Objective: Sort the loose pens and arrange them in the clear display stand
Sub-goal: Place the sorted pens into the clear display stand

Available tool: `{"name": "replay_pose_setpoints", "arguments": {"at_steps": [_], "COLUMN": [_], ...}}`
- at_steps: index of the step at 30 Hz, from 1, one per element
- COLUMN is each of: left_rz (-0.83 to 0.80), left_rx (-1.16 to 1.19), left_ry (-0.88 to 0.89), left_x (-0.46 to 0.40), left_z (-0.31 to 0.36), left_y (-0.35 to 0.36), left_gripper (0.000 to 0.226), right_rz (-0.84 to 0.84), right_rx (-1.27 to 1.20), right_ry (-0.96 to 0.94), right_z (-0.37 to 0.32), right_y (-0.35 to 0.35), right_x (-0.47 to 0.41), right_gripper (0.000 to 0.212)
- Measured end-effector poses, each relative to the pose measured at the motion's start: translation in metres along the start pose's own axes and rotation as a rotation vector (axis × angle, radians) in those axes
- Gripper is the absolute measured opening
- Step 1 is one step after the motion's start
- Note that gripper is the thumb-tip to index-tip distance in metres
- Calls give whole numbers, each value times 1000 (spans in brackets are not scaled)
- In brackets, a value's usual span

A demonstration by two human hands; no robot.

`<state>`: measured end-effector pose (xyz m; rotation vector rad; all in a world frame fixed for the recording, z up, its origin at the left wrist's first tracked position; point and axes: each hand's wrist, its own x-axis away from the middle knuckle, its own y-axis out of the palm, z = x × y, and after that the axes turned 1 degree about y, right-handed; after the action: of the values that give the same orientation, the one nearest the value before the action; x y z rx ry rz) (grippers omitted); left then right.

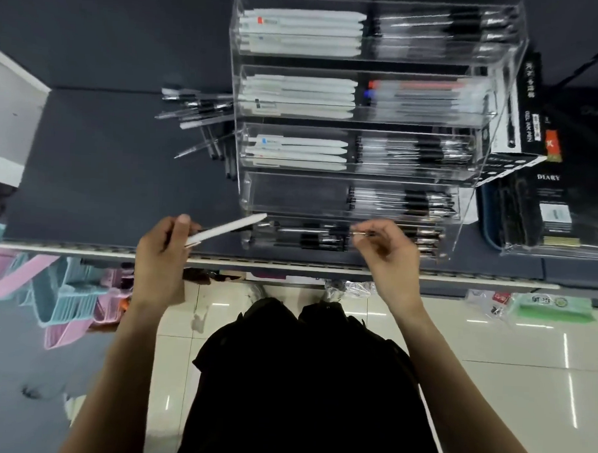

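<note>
A clear tiered display stand (494, 108) sits on the dark shelf, its rows holding white pens on the left and black or clear pens on the right. My left hand (162, 254) grips a white pen (227, 230) angled toward the stand's lowest tier, with a dark pen partly hidden behind it. My right hand (387, 256) pinches the end of a black pen (360, 233) lying at the lowest tier (311, 235). The left half of the second-lowest tier (292, 193) holds nothing. A pile of loose pens (199, 114) lies left of the stand.
Black boxes of pens and a diary pack (546, 189) stand right of the stand. A white box (11, 111) is at the far left. The shelf's front edge (289, 265) runs below my hands. Pink and blue plastic baskets (58, 291) hang lower left above a tiled floor.
</note>
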<state>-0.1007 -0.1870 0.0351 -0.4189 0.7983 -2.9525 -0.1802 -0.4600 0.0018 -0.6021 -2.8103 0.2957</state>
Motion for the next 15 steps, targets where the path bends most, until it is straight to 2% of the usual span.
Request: {"name": "replay_pose_setpoints", "arguments": {"at_steps": [3, 7, 9, 13, 15], "left_rz": [10, -62, -106, -166, -180], "left_rx": [-3, -46, -68, -110, -107], "left_ry": [24, 82, 102, 188, 243], "left_x": [-5, -9, -9, -7, -6], "left_z": [-6, -9, -8, -5, -4], "left_y": [-7, -5, -2, 4, 6], "left_gripper": [29, 24, 20, 14, 12], "right_rz": [-67, -35, -14, 19, 51], "right_rx": [225, 677, 827, 852, 706], "right_ry": [-153, -457, -509, -457, -422], "right_z": [3, 6, 9, 9, 0], "right_y": [22, 37, 39, 41, 43], "right_x": [-1, -6, -6, -2, 1], "right_gripper": [17, 13, 13, 17, 17]}}
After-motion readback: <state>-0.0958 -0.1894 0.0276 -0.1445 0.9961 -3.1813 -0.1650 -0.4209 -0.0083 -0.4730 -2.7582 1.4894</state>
